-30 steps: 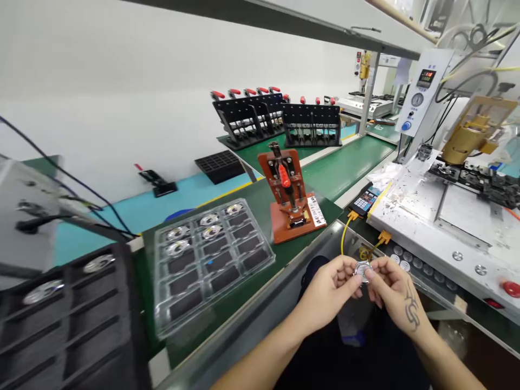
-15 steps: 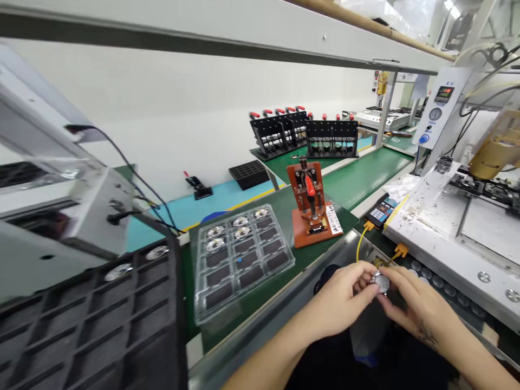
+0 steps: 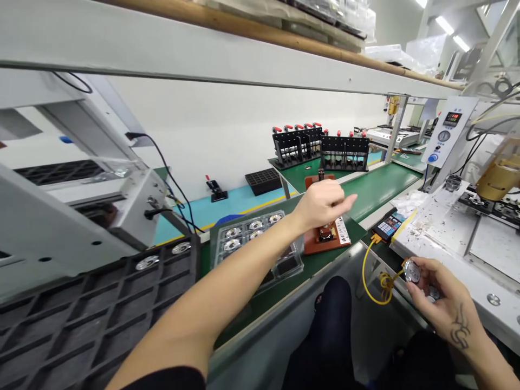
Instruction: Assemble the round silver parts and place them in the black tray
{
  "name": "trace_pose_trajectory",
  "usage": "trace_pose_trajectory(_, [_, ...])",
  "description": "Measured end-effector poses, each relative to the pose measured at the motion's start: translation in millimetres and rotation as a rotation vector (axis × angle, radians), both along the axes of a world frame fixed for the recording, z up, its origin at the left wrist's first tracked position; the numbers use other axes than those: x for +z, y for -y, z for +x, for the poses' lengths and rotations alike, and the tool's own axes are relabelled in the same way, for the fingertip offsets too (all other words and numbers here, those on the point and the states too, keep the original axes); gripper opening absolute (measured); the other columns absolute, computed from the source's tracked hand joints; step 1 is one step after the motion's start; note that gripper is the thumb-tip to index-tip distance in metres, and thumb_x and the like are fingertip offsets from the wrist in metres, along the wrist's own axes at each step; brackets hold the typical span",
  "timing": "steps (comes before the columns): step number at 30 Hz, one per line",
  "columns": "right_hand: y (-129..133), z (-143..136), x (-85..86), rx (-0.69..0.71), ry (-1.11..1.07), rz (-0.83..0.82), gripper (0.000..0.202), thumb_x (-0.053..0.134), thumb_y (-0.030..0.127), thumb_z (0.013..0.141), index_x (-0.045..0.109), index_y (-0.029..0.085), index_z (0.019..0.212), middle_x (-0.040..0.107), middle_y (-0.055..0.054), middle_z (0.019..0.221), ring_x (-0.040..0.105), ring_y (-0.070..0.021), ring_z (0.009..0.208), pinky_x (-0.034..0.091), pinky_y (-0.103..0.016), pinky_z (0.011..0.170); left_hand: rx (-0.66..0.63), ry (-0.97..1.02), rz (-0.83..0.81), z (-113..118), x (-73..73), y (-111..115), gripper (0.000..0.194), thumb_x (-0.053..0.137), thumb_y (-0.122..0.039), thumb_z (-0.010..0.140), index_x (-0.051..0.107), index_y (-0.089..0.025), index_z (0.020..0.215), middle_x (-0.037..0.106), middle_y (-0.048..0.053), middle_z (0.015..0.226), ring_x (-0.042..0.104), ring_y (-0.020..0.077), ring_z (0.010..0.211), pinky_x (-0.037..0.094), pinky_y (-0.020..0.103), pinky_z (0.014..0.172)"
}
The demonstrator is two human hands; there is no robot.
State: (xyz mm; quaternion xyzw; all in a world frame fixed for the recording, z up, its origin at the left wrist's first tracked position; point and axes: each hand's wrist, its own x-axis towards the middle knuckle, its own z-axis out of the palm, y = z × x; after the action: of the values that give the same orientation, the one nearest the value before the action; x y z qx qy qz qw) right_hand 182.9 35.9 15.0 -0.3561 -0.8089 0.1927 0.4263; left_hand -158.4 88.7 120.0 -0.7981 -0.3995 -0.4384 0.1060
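My left hand [image 3: 325,203] is curled over the small red-brown toggle clamp fixture [image 3: 314,245], its thumb sticking out to the right. The fixture's red handle is hidden behind the fingers, where the hand is closed. Lower right, my right hand [image 3: 447,298] pinches a round silver metal disc [image 3: 411,271] between thumb and forefinger. More shiny round pieces [image 3: 433,294] show in that palm, partly covered. Under my left forearm lies a clear plastic tray [image 3: 298,269] with several silver ring-shaped parts [image 3: 232,245] in its far pockets.
A black compartment tray [image 3: 122,319] with two ring parts fills the lower left. Black clamp racks [image 3: 345,151] with red handles stand behind. To the right are a keypad device [image 3: 388,225] with a yellow cable [image 3: 368,276] and a white press machine [image 3: 455,216]. A shelf beam [image 3: 244,70] crosses above.
My hands have come apart. The left has moved up and left onto the clamp fixture; the right has shifted right, keeping a silver disc. The view has shifted slightly.
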Motion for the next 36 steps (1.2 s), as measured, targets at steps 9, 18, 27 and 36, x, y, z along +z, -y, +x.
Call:
trace_pose_trajectory(9, [-52.6, -41.7, -19.2, 0.159, 0.012, -0.165, 0.034, 0.068, 0.039, 0.099, 0.065, 0.020, 0.127, 0.058, 0.002, 0.075, 0.055, -0.0165, 0.063, 0.046, -0.030, 0.059, 0.170, 0.433, -0.179, -78.6, 38.2, -30.2, 0.041, 0.056, -0.031, 0.106, 0.049, -0.012, 0.142, 0.063, 0.020, 0.138, 0.067, 0.0236, 0.113, 0.054, 0.040, 0.097])
trace_pose_trajectory(18, [-89.6, -78.7, -41.1, 0.289, 0.140, -0.160, 0.033, 0.067, 0.037, 0.097, 0.065, 0.019, 0.125, 0.058, 0.001, 0.082, 0.056, -0.0175, 0.072, 0.048, -0.031, 0.068, 0.329, 0.207, -0.848, -66.3, -121.4, 27.1, 0.019, 0.072, -0.029, 0.085, 0.079, -0.015, 0.097, 0.079, 0.007, 0.083, 0.074, 0.0257, 0.077, 0.054, 0.033, 0.075])
trace_pose_trajectory(27, [-120.2, -137.1, -51.5, 0.323, 0.184, -0.162, 0.031, 0.064, 0.038, 0.097, 0.066, 0.019, 0.122, 0.058, 0.001, 0.082, 0.057, -0.0167, 0.072, 0.049, -0.029, 0.070, 0.274, 0.234, -0.855, -47.1, -139.4, -2.5, 0.029, 0.080, -0.028, 0.074, 0.075, -0.018, 0.101, 0.067, -0.001, 0.069, 0.062, 0.0190, 0.066, 0.043, 0.026, 0.064])
trace_pose_trajectory(36, [-158.7, -194.9, -80.2, 0.459, 0.284, -0.159, 0.032, 0.070, 0.036, 0.093, 0.072, 0.019, 0.120, 0.064, -0.005, 0.101, 0.059, -0.0171, 0.079, 0.053, -0.030, 0.078, 0.303, 0.362, -0.905, -112.0, -117.0, 97.8, 0.033, 0.075, -0.043, 0.078, 0.073, -0.018, 0.099, 0.051, -0.007, 0.064, 0.047, 0.0125, 0.058, 0.037, 0.024, 0.058])
